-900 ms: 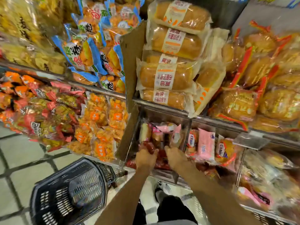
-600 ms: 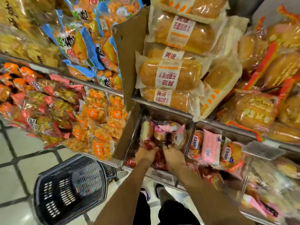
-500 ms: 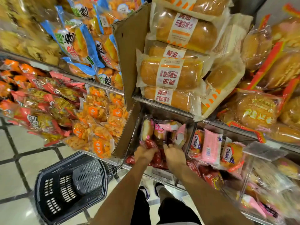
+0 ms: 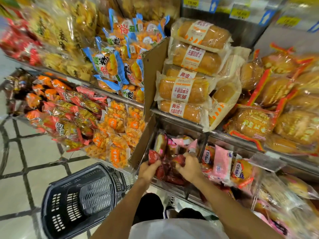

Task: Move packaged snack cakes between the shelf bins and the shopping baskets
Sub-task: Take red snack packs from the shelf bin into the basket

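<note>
- Your left hand [image 4: 148,170] is in the near left corner of the lower shelf bin [image 4: 174,128], fingers curled round a dark red snack cake pack [image 4: 154,156]; the pack stands up out of your fist, its long axis running near to far and tipped toward the shelf.
- Your right hand [image 4: 189,167] is just to the right of the left one in the same bin, fingers curled down onto another red pack [image 4: 179,159], with a pink-topped pack [image 4: 193,147] rising just beyond the knuckles. Blur keeps you from telling exactly which of the two it pinches, but it is gripping wrappers, not lying flat.
- The bin holds a loose heap of red packs [image 4: 170,175] beneath both your hands, and a few upright pink-and-brown packs [image 4: 161,144] against the far wall.
- The next compartment to the right holds pink packs [image 4: 221,163] and orange-edged ones [image 4: 241,173], standing mostly on end.
- A cardboard divider [image 4: 151,78] walls off the bin's left side; further left are orange snack bags [image 4: 119,135].
- On the shelf above the bin, long bread loaves in clear wrappers [image 4: 183,91] are stacked with their long axes running left to right.
- A black shopping basket [image 4: 57,204] sits on the tiled floor [image 4: 22,152] at near left, beside your left arm; nothing shows inside it.
</note>
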